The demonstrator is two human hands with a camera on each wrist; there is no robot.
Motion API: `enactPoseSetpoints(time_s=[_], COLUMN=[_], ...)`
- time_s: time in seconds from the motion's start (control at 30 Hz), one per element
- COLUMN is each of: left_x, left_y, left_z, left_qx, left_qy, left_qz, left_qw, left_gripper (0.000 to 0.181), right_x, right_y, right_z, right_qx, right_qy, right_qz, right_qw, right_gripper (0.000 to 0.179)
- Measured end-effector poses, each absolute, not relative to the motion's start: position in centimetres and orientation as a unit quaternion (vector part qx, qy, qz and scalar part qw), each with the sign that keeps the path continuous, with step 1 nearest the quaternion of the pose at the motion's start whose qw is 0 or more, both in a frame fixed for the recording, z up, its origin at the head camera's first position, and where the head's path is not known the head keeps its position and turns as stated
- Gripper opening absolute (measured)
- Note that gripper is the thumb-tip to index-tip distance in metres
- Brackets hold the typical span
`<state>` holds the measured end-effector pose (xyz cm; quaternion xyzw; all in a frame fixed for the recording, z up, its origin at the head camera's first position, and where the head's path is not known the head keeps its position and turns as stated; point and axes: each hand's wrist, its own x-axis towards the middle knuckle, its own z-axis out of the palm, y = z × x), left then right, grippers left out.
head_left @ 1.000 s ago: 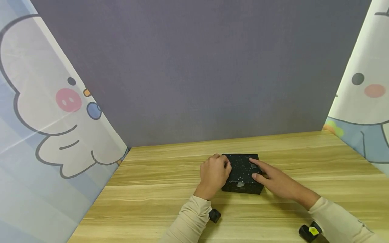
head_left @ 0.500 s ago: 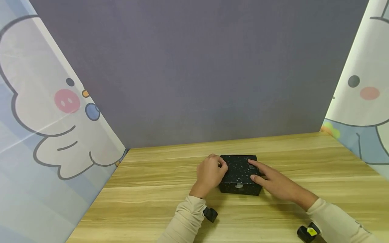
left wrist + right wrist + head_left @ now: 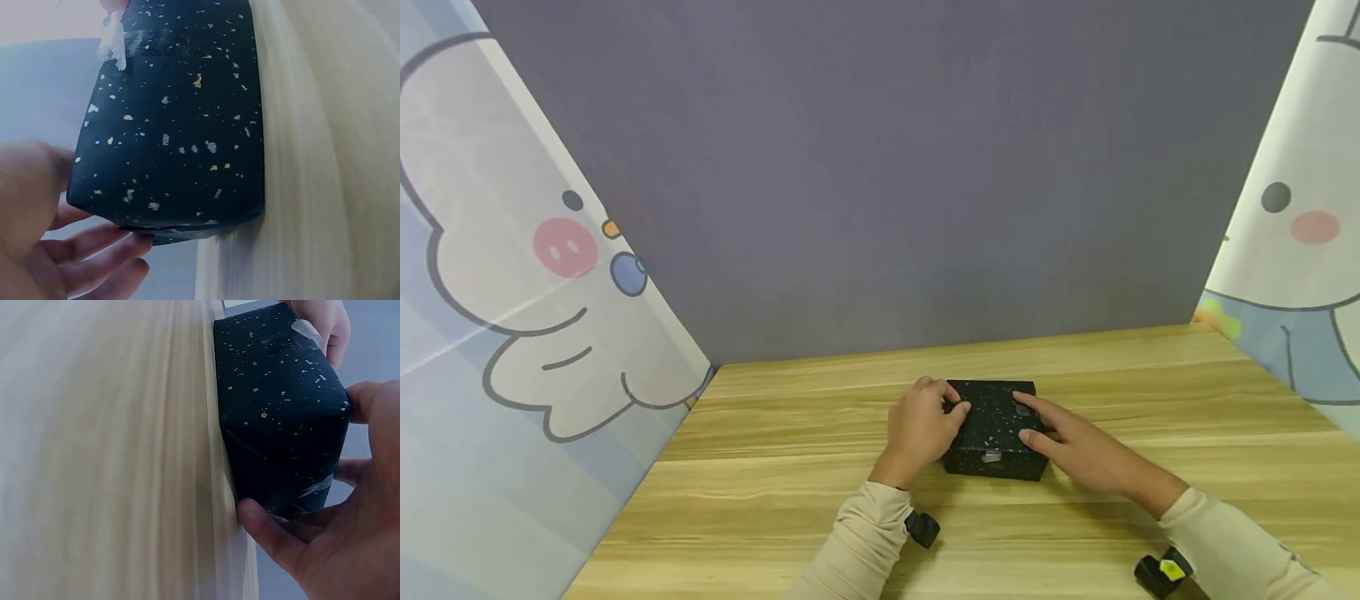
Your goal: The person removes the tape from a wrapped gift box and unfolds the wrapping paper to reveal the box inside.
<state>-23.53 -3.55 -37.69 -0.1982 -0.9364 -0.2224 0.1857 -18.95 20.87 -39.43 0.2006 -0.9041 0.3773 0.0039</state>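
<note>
A plain grey backdrop (image 3: 880, 183) stands beyond the far edge and fills most of the head view. Below it spreads the wooden desk (image 3: 737, 508), its pale grain running left to right. On the left hangs a cartoon sheet (image 3: 482, 475) with a pink-nosed figure; on the right, a second cartoon sheet (image 3: 1285, 271) shows a pale figure with a round pink patch. Two beige sleeves (image 3: 865, 542) reach in from the near edge.

The black box (image 3: 992, 425) rests on the desk, right of the middle, between both hands. It is wrapped in dark paper flecked with white and gold. The left hand (image 3: 919, 429) grasps its left end, thumb at the top edge and the other fingers bent around the far-left corner. The right hand (image 3: 1082, 447) grasps the right end, with thumb and forefinger spread over the top and other fingers against the end.

A black wrist device (image 3: 922, 529) sits at each sleeve, the right one bearing a yellow mark (image 3: 1172, 571). Smallest is a whitish piece of tape (image 3: 992, 457) on the box's near side, at its upper edge.
</note>
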Motion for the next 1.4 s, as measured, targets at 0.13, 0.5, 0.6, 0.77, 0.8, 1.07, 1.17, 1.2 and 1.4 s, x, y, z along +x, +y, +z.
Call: enactPoseSetpoints(time_s=[0.13, 0.5, 0.6, 0.77, 0.8, 1.07, 1.17, 1.2, 1.4], left_x=[-23.6, -23.9, -24.0, -24.4, -24.5, -24.9, -25.0, -25.0, -25.2], left_y=[-3.4, -4.4, -4.7, -5.2, -5.3, -6.1, -6.3, -6.3, -6.7], left_z=[-37.7, -37.5, -37.3, -37.2, -37.2, -36.8, -36.8, -36.9, -36.8], left_qx=[-0.197, -0.175, -0.173, -0.170, -0.167, -0.152, -0.154, -0.156, -0.162], left_qy=[-0.936, -0.932, -0.926, -0.916, -0.914, -0.905, -0.903, -0.902, -0.891], left_qz=[-0.213, -0.286, -0.312, -0.354, -0.362, -0.394, -0.399, -0.400, -0.423], left_qw=[0.201, 0.140, 0.121, 0.083, 0.075, 0.044, 0.041, 0.040, 0.022], left_gripper=[0.014, 0.017, 0.016, 0.016, 0.016, 0.012, 0.011, 0.011, 0.011], right_x=[-18.9, -18.8, -18.7, -18.7, -18.7, -18.9, -18.9, -18.9, -18.9], right_y=[20.9, 21.1, 21.2, 21.3, 21.3, 21.3, 21.3, 21.3, 21.3], right_z=[-39.4, -39.5, -39.4, -39.1, -39.1, -39.3, -39.4, -39.4, -39.5], right_qx=[0.198, 0.194, 0.193, 0.193, 0.194, 0.196, 0.195, 0.196, 0.198], right_qy=[-0.905, -0.907, -0.908, -0.906, -0.905, -0.906, -0.906, -0.906, -0.907], right_qz=[0.377, 0.375, 0.372, 0.376, 0.378, 0.376, 0.375, 0.374, 0.372], right_qw=[0.005, 0.001, 0.001, -0.002, -0.004, -0.012, -0.011, -0.010, -0.005], right_gripper=[0.067, 0.067, 0.067, 0.067, 0.067, 0.068, 0.068, 0.068, 0.067])
